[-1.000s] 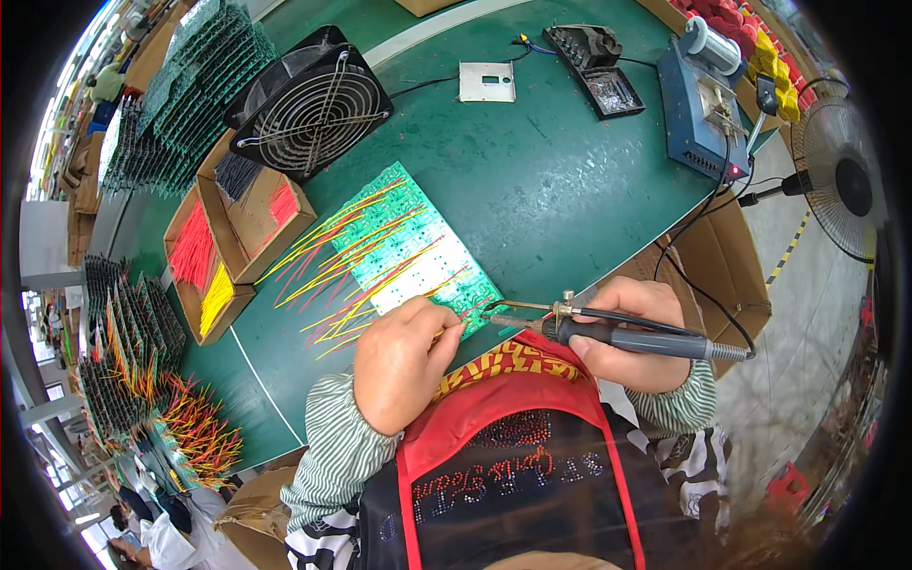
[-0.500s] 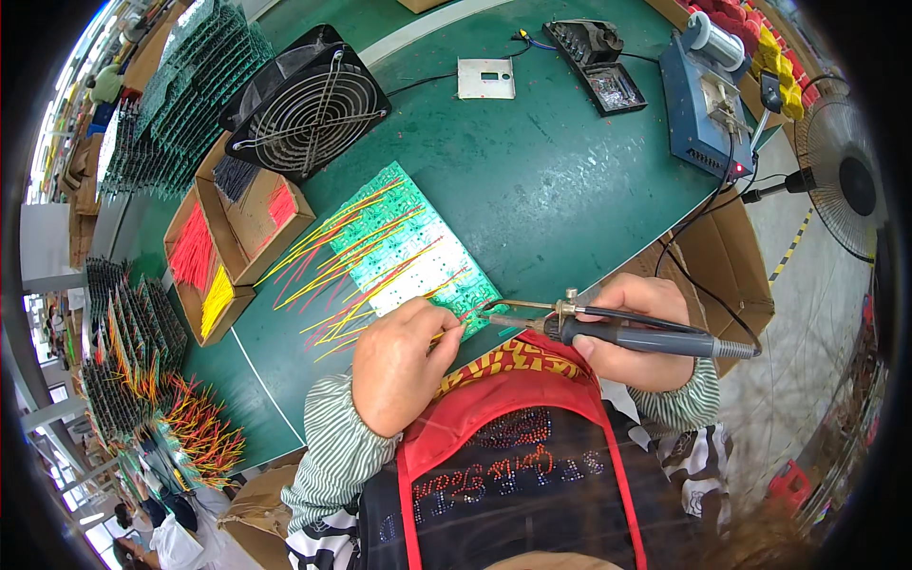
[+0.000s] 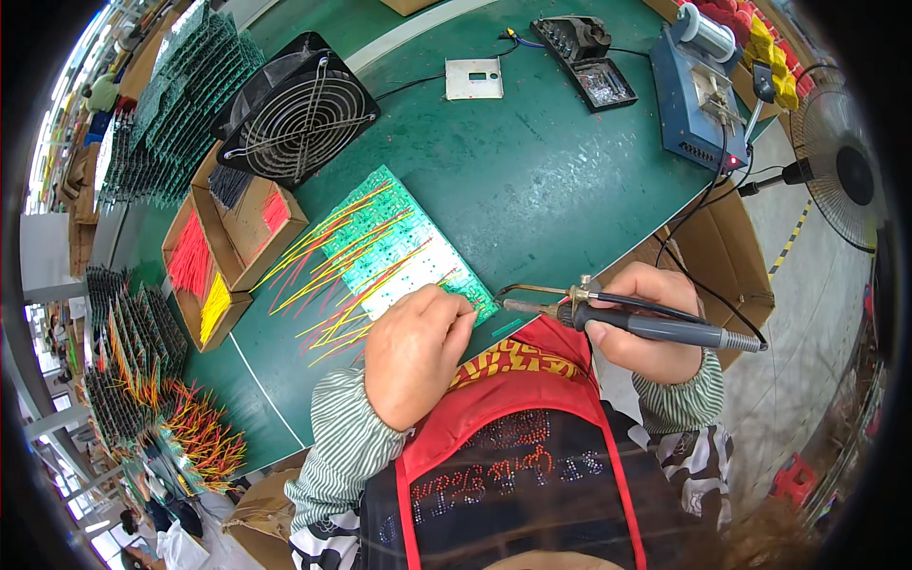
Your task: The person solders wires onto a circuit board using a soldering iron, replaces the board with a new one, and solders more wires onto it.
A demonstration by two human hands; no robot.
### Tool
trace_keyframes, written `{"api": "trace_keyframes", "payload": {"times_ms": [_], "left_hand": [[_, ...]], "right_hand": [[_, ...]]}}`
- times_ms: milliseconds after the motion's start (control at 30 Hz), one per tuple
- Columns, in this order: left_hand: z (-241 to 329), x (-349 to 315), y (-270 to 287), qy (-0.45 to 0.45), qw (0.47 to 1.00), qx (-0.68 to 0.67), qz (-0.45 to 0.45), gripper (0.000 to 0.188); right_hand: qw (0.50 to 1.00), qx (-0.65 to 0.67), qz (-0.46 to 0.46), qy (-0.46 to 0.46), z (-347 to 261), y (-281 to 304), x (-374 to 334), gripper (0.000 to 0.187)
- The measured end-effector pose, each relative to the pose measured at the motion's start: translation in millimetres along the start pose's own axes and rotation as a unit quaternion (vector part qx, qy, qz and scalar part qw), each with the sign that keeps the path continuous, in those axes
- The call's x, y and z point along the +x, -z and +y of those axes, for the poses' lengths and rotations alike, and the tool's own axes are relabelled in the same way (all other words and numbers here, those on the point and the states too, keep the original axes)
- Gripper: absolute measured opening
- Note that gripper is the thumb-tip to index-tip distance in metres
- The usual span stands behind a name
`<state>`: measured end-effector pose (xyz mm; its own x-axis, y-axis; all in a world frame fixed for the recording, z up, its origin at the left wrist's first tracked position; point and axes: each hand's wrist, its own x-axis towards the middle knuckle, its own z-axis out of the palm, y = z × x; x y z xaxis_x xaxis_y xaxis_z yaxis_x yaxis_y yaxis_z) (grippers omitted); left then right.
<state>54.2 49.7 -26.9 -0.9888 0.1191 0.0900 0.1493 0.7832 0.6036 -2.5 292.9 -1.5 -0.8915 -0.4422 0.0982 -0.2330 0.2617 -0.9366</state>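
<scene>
My right hand (image 3: 665, 362) grips the grey handle of a soldering iron (image 3: 655, 328). A thin curved tube runs beside its tip, which points left just off the near right corner of a green circuit board (image 3: 429, 249). My left hand (image 3: 414, 359) rests at the board's near edge with thumb and fingers pinched together. What they hold, if anything, is hidden. Red and yellow wires (image 3: 334, 249) stick out from the board toward the left in rows. The board lies on the green table (image 3: 532, 190).
A black fan (image 3: 306, 119) and a cardboard box of cut wires (image 3: 249, 271) stand left of the board. Stacked circuit boards (image 3: 180, 104) fill the far left. A blue soldering unit with a solder spool (image 3: 698, 104) is at the far right, beside a standing fan (image 3: 841, 176).
The soldering iron's tip has drawn back to the right, off the board. My left hand has shifted slightly right, still pinched. The whole view has moved a little.
</scene>
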Motion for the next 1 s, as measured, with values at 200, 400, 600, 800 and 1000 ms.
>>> {"api": "trace_keyframes", "payload": {"times_ms": [200, 400, 600, 800, 1000], "left_hand": [[1.5, 2.7, -2.4, 0.011, 1.000, -0.010, -0.013, 0.007], [1.4, 0.6, -2.3, -0.007, 1.000, 0.001, -0.004, 0.007], [0.7, 0.0, -3.4, 0.017, 0.999, -0.028, -0.006, 0.007], [0.3, -6.2, 20.3, -0.035, 0.999, 0.019, 0.016, 0.006], [-53.6, -51.1, 101.2, 0.092, 0.984, 0.056, -0.140, 0.005]], "right_hand": [[1.000, -0.005, 0.003, -0.006, 3.3, -1.0, -0.5, 0.016], [1.000, -0.002, -0.020, -0.003, 6.2, -0.1, -1.3, 0.016], [1.000, 0.024, -0.001, -0.011, 6.5, 1.7, -0.9, 0.017], [0.999, 0.014, 0.007, 0.029, 4.7, 3.4, 10.9, 0.018], [0.999, 0.045, 0.014, 0.019, 8.4, -4.7, 24.1, 0.017]]}}
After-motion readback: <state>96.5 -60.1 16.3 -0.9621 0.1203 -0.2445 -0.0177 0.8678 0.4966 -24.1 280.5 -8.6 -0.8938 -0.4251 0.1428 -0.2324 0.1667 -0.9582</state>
